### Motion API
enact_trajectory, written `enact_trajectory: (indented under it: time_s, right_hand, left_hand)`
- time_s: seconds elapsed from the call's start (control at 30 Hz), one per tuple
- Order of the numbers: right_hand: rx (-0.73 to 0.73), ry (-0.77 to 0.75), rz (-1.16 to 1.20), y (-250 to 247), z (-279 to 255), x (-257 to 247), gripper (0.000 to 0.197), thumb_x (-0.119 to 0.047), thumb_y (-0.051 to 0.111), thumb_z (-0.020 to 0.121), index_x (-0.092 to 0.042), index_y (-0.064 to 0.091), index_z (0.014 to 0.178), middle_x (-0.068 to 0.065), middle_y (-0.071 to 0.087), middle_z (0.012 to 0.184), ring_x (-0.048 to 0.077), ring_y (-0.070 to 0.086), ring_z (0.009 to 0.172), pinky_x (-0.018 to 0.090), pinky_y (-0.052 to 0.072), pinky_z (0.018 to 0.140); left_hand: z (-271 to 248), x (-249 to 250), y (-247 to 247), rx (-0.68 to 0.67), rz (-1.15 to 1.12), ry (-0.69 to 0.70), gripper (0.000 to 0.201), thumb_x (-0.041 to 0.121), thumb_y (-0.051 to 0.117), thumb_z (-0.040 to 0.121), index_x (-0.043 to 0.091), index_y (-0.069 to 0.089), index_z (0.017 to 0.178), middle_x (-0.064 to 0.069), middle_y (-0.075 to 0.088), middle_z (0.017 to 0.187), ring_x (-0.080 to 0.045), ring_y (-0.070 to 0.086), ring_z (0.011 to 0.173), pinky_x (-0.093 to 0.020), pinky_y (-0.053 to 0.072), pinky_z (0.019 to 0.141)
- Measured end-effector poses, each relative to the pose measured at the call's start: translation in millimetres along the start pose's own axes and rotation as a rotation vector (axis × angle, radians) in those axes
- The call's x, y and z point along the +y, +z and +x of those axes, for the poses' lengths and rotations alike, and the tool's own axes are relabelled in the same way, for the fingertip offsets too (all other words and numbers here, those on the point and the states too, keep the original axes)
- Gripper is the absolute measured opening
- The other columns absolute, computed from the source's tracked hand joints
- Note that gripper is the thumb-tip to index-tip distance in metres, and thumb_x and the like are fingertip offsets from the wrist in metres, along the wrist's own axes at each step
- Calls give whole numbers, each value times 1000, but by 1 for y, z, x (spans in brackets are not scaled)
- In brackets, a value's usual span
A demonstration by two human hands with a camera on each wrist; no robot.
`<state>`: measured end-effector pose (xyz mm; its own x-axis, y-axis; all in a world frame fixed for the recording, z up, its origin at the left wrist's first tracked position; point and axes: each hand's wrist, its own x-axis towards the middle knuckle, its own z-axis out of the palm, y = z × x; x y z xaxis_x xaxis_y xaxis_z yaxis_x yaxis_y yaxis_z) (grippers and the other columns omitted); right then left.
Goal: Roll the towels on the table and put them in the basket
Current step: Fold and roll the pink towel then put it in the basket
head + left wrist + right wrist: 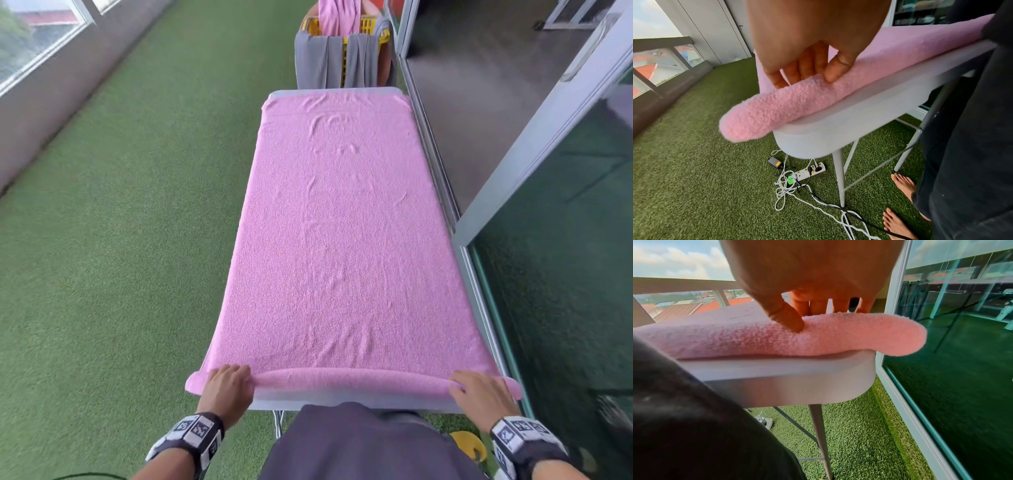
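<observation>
A pink towel (342,222) lies spread flat along the white table (329,405). Its near edge is wound into a thin roll (352,380) that sticks out past both table corners. My left hand (227,383) grips the roll's left end; in the left wrist view the left hand (807,76) has its thumb on the near side of the roll (777,110) and its fingers on the far side. My right hand (479,390) grips the right end the same way, and the right wrist view shows the right hand (812,316) on the roll (818,337). A yellow basket (363,29) stands beyond the far end.
Grey towels (315,61) and another pink towel (337,15) hang over the basket. A glass sliding door (565,274) runs close along the table's right side. A power strip (809,172) with tangled cables lies on the green turf under the table, near my bare feet (902,185).
</observation>
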<state>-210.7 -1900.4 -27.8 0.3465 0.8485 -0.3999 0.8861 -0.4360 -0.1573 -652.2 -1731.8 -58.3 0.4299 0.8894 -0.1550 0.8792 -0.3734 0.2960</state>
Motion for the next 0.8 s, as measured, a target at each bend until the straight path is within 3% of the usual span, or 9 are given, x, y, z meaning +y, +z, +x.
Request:
enact_trajectory:
  time_s: [0.1,0.17,0.27,0.37,0.5,0.63,0.7,0.77,0.8]
  right_hand:
    - [82,9,69,0,8,5,16,-23,55,86,-35,46,85,-17,52,80,4,53,76,28,41,75]
    - [168,-13,41,3,11,11,22,-15,62,75,-32,48,79,-15,47,77,10,49,73,30,39,67]
    - [131,-55,46,9,12,10,39,-2,68,65,-30,40,69,-13,42,70,13,45,66,29,38,57]
    - [94,-51,57,15,14,7,37,-8,70,64,-30,44,79,-11,45,82,12,45,79,27,38,67]
    - [105,-57,89,14,14,7,36,-8,72,69,-27,59,97,-11,54,100,12,53,97,28,43,85]
    - [134,-52,110,11,18,7,36,-7,65,77,-26,65,107,-11,62,109,13,56,108,31,43,95]
    - [104,-54,52,7,19,4,34,-17,61,82,-33,61,112,-17,59,114,7,52,111,29,39,98]
    - [55,-61,-14,3,20,1,29,-25,52,87,-41,54,112,-21,57,115,3,48,108,27,35,100]
    - [36,-65,-37,2,20,1,26,-27,48,89,-42,52,110,-22,57,115,2,47,106,28,34,101]
  left_hand:
    - [7,-4,-2,33,-12,-28,15,8,64,83,20,57,83,9,58,73,-8,51,64,-27,47,68]
    - [11,-5,-3,71,10,-31,21,1,68,72,15,59,86,5,56,78,-10,47,68,-25,43,63]
    - [11,0,-2,82,22,-11,37,-16,67,61,12,55,81,4,49,74,-10,38,65,-17,34,56]
    - [6,1,5,67,39,10,49,-14,65,48,13,54,88,-1,52,82,-12,39,71,-22,41,57]
    - [3,-3,7,60,6,18,56,3,86,47,17,59,93,2,59,90,-13,48,80,-26,51,67]
    - [7,-6,10,126,16,54,44,-7,82,55,16,66,88,5,66,88,-13,58,81,-31,52,76]
    - [6,-6,9,144,18,54,30,-3,76,64,19,64,80,8,66,81,-10,58,74,-30,54,74]
    - [4,-2,6,148,15,60,14,13,55,80,25,57,73,13,59,70,-6,49,64,-28,53,64]
    - [3,1,5,145,16,59,17,20,43,83,28,51,70,14,53,65,-5,45,60,-27,50,59]
